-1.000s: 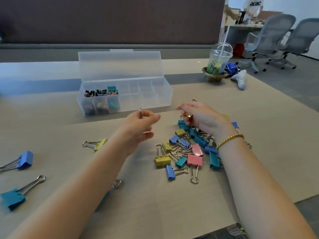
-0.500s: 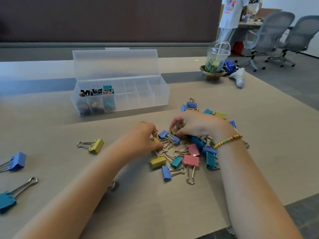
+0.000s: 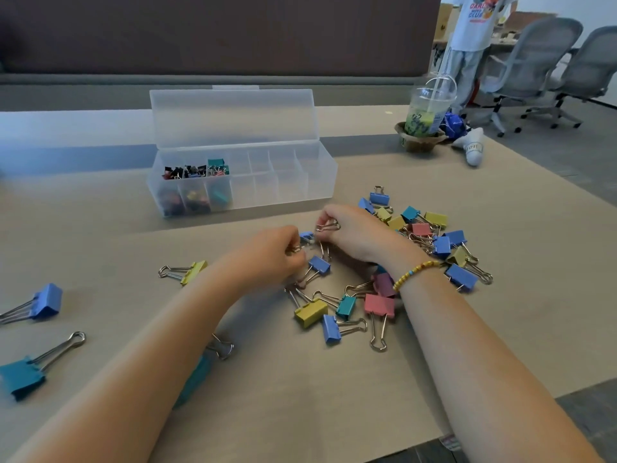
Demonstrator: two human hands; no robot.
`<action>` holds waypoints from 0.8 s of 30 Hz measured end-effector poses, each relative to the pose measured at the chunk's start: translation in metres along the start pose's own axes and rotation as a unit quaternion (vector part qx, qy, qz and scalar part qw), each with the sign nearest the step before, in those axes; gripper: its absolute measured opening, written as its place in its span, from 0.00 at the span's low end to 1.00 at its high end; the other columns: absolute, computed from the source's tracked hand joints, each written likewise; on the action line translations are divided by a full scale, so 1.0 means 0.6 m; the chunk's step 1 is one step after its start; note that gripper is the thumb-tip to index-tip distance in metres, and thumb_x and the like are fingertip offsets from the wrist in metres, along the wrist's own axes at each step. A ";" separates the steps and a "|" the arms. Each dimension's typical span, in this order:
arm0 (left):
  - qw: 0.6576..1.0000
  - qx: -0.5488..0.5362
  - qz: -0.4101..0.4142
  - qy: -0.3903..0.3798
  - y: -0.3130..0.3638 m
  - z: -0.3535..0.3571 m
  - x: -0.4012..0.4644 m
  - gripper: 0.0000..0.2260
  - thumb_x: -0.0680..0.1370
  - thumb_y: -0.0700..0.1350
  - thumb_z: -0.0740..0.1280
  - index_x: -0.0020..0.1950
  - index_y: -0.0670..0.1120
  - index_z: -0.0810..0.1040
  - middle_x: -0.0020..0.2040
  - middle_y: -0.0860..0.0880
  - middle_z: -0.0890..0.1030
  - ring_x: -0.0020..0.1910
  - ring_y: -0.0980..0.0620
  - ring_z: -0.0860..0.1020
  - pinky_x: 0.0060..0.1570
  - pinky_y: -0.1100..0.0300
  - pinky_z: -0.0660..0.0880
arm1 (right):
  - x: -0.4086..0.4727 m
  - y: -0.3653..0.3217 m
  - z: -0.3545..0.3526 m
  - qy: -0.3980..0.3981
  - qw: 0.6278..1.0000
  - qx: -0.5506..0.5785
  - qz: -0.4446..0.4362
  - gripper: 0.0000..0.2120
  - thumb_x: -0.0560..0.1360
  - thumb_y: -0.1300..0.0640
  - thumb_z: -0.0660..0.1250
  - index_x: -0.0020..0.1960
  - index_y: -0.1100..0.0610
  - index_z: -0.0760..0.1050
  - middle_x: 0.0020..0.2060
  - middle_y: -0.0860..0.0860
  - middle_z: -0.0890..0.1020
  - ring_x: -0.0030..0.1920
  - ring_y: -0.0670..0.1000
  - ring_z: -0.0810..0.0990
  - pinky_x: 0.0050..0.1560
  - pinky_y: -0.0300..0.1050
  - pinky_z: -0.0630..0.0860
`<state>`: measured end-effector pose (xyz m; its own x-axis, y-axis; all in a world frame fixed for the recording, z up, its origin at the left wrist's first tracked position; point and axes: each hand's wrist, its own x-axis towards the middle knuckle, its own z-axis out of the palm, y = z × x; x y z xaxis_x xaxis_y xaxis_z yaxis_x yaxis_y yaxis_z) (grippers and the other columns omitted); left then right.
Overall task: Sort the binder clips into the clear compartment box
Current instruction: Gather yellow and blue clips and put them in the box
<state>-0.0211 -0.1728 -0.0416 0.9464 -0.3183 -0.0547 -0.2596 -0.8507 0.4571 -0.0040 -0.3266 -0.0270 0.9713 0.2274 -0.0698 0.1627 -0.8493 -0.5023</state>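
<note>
Left hand (image 3: 272,259), frame centre, is curled w/ fingers pinched on the wire handles of a small blue metal binder clip (image 3: 306,236). Right hand (image 3: 354,233), just beside it, is pinched on a silver wire clip handle (image 3: 328,226). Loose pile of coloured binder clips (image 3: 347,307) is spread on the tan paper-covered surface (image 3: 300,396), centre to right. Clear plastic compartment box (image 3: 283,182), lid up, is seen upper centre; left compartments hold clips.
</note>
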 end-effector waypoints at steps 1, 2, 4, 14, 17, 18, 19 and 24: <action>1.000 -0.021 -0.005 0.007 -0.005 -0.005 0.002 0.05 0.78 0.47 0.61 0.48 0.45 0.72 0.39 0.49 0.72 0.39 0.51 0.69 0.37 0.61 0.65 | 0.003 -0.002 0.002 0.024 1.000 0.007 0.000 0.08 0.79 0.55 0.61 0.56 0.53 0.73 0.54 0.50 0.76 0.50 0.47 0.71 0.47 0.41 0.64; 0.999 -0.044 -0.012 0.012 -0.011 -0.011 0.005 0.04 0.78 0.46 0.61 0.47 0.46 0.72 0.40 0.49 0.73 0.39 0.51 0.69 0.39 0.60 0.66 | 0.004 -0.002 0.000 0.048 0.999 0.014 0.006 0.08 0.79 0.55 0.61 0.56 0.53 0.73 0.54 0.50 0.76 0.50 0.47 0.71 0.47 0.40 0.64; 0.995 -0.091 -0.037 0.012 -0.023 -0.023 0.008 0.04 0.78 0.45 0.62 0.44 0.47 0.72 0.40 0.49 0.74 0.39 0.51 0.71 0.42 0.59 0.68 | 0.005 0.002 -0.006 0.080 0.996 0.015 0.023 0.08 0.79 0.54 0.60 0.56 0.54 0.74 0.54 0.50 0.76 0.51 0.48 0.71 0.48 0.41 0.66; 0.980 -0.136 -0.111 -0.090 -0.053 -0.054 -0.007 0.09 0.77 0.47 0.62 0.45 0.46 0.81 0.30 0.50 0.71 0.26 0.54 0.65 0.23 0.67 0.62 | 0.002 -0.023 0.016 -0.027 0.991 -0.119 0.057 0.20 0.76 0.43 0.62 0.58 0.58 0.69 0.49 0.53 0.77 0.49 0.52 0.74 0.50 0.47 0.68; 0.979 -0.156 -0.093 -0.094 -0.051 -0.063 -0.014 0.10 0.78 0.47 0.62 0.46 0.50 0.82 0.35 0.48 0.73 0.29 0.53 0.66 0.25 0.66 0.62 | 0.007 -0.029 0.022 -0.037 0.991 -0.125 0.040 0.17 0.78 0.46 0.61 0.58 0.57 0.68 0.46 0.52 0.75 0.47 0.51 0.74 0.48 0.46 0.66; 0.976 -0.181 -0.091 -0.086 -0.049 -0.064 -0.016 0.10 0.79 0.46 0.60 0.46 0.49 0.82 0.34 0.47 0.72 0.27 0.54 0.65 0.24 0.66 0.61 | 0.009 -0.031 0.025 -0.036 0.990 -0.133 0.035 0.16 0.78 0.47 0.60 0.58 0.57 0.67 0.46 0.52 0.75 0.47 0.52 0.74 0.49 0.47 0.67; 0.970 -0.211 -0.093 -0.076 -0.046 -0.067 -0.016 0.10 0.79 0.45 0.59 0.47 0.48 0.81 0.31 0.47 0.70 0.25 0.54 0.63 0.23 0.67 0.60 | 0.011 -0.033 0.026 -0.034 0.989 -0.142 0.032 0.15 0.78 0.48 0.60 0.58 0.57 0.67 0.46 0.52 0.75 0.47 0.52 0.75 0.49 0.47 0.68; 0.961 -0.256 -0.097 -0.036 -0.042 -0.083 -0.010 0.11 0.80 0.42 0.56 0.51 0.46 0.78 0.28 0.48 0.69 0.24 0.55 0.61 0.23 0.66 0.59 | 0.007 -0.040 0.014 -0.003 0.999 -0.054 0.002 0.10 0.78 0.51 0.58 0.50 0.58 0.72 0.41 0.52 0.77 0.42 0.52 0.75 0.41 0.45 0.70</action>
<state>-0.0107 -0.1284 -0.0085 0.9468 -0.2188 -0.2362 0.0665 -0.5850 0.8083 -0.0054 -0.3012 -0.0222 0.9710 0.2267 -0.0763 0.1774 -0.8964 -0.4061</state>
